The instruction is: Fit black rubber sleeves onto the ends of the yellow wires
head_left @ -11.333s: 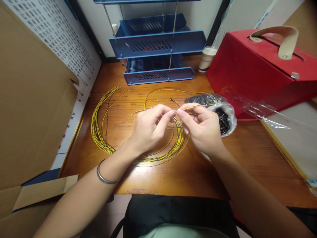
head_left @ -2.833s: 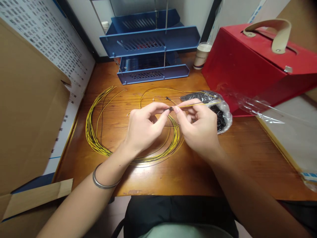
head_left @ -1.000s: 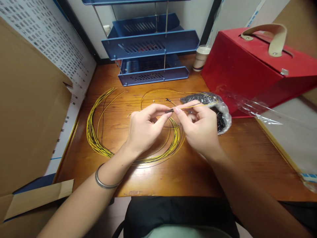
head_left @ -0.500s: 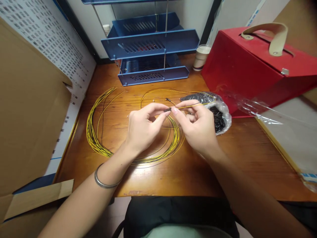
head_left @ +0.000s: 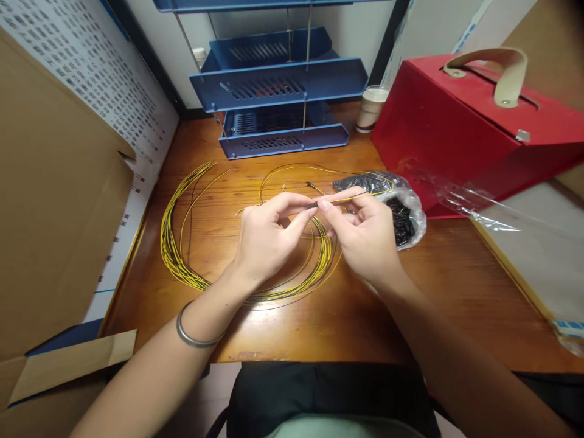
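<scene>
My left hand (head_left: 269,240) and my right hand (head_left: 365,237) meet fingertip to fingertip above the wooden desk (head_left: 456,286). Between them sits a small black sleeve (head_left: 311,206), pinched by my left thumb and forefinger. My right hand pinches a thin yellow wire (head_left: 351,196) that runs off to the right over a plastic bag of small black pieces (head_left: 404,210). Under both hands lies a loop of several yellow wires (head_left: 182,243).
A blue stacked letter tray (head_left: 278,91) stands at the back, with a paper cup (head_left: 368,109) beside it. A red box with a tan handle (head_left: 469,121) fills the right. Cardboard (head_left: 55,201) leans along the left edge. Clear plastic film (head_left: 474,198) lies at the right.
The hands have stayed pinched together at the same spot. The black sleeve appeared at the fingertips since the oldest frame. The view has shifted slightly.
</scene>
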The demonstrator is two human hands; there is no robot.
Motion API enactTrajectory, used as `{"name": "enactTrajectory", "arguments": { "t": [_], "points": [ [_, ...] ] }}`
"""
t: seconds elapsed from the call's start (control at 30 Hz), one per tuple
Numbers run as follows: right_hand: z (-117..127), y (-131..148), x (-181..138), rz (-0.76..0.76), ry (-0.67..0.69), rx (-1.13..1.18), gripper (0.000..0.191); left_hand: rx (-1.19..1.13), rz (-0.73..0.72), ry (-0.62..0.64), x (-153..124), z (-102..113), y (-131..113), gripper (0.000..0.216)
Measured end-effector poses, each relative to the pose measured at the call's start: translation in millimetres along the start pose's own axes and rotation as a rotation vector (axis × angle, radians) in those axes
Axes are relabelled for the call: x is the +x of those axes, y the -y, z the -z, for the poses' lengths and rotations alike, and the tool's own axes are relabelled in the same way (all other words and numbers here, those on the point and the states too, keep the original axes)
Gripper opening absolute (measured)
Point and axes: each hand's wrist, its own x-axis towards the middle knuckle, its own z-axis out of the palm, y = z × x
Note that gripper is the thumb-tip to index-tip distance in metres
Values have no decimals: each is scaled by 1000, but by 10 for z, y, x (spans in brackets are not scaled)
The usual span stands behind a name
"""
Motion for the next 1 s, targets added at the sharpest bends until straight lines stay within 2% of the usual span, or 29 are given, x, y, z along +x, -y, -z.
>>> {"name": "enactTrajectory", "arguments": {
  "t": [0.13, 0.37, 0.7, 1.0],
  "points": [
    [1, 13, -2, -7, -10, 27, 18, -13, -7, -13, 3, -2, -5, 12],
    [-2, 37, 25, 38, -101, 104, 11, -8, -13, -35, 13, -4, -1, 13],
    [-12, 28, 24, 39, -114, 4, 12, -26, -15, -34, 14, -1, 13, 12],
    [-7, 47, -5, -22, -72, -17, 16, -209, 149, 13, 8, -12, -33, 15]
  ]
}}
